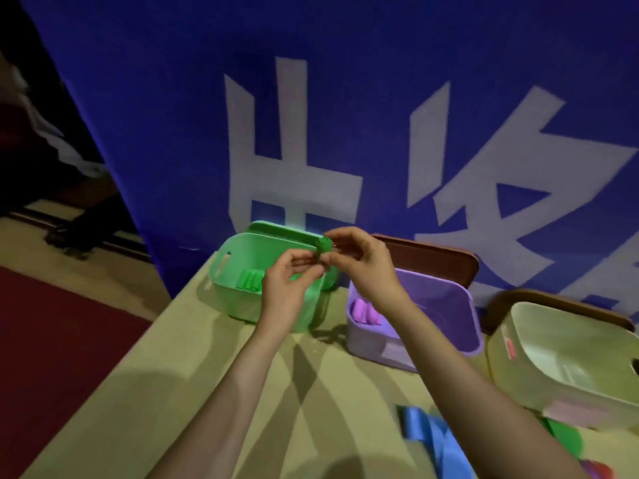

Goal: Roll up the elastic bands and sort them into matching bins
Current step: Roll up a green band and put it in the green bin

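A rolled green elastic band (pixel 324 248) is held upright over the green bin (pixel 231 271). My right hand (pixel 359 257) pinches the roll from the right and top. My left hand (pixel 288 281) pinches its lower end from the left. Inside the green bin lies another green roll (pixel 249 280). The purple bin (pixel 439 305) to the right holds purple rolls (pixel 366 313). A cream bin (pixel 567 354) stands further right. Loose blue band (pixel 432 440) and green band (pixel 562 435) lie on the table near the front.
The bins stand on a tan table (pixel 179 385) whose left edge runs diagonally beside red carpet (pixel 52 340). A blue banner (pixel 345 115) with white characters hangs behind. Brown lids (pixel 432 257) lean behind the purple and cream bins.
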`<state>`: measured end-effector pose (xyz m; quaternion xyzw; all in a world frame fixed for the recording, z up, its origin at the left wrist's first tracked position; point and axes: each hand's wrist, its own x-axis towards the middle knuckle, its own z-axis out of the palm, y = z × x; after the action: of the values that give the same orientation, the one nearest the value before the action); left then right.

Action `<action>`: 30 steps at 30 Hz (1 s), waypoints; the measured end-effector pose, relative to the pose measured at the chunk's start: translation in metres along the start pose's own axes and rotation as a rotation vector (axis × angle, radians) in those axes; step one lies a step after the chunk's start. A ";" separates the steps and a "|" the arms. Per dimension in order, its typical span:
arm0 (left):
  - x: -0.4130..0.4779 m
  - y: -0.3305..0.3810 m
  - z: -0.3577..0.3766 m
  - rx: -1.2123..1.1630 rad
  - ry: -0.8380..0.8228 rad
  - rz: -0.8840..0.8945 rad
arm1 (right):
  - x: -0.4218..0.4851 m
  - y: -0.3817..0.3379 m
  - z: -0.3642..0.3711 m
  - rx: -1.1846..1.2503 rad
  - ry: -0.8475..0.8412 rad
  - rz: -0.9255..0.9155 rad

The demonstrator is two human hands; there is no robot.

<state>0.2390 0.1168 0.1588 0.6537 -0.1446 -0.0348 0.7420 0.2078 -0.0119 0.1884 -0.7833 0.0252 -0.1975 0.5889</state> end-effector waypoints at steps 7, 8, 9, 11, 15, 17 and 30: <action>0.118 -0.034 -0.118 0.355 -0.071 -0.345 | 0.102 0.055 0.116 0.008 0.137 0.494; 0.131 -0.042 -0.127 0.446 -0.106 -0.368 | 0.111 0.073 0.124 -0.014 0.157 0.601; 0.142 -0.050 -0.131 0.527 -0.158 -0.396 | 0.120 0.090 0.130 -0.077 0.165 0.694; 0.161 -0.064 -0.130 0.645 -0.276 -0.445 | 0.130 0.116 0.134 -0.211 0.114 0.832; 0.198 -0.093 -0.111 0.842 -0.494 -0.493 | 0.140 0.159 0.141 -0.394 0.076 0.997; 0.211 -0.111 -0.104 0.946 -0.572 -0.523 | 0.141 0.178 0.152 -0.417 0.083 1.051; 0.208 -0.163 -0.110 1.481 -0.555 -0.494 | 0.135 0.223 0.164 -0.189 0.173 1.275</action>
<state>0.4884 0.1492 0.0231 0.9537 -0.1601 -0.2529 0.0279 0.4306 0.0326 -0.0193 -0.6442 0.5499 0.1314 0.5151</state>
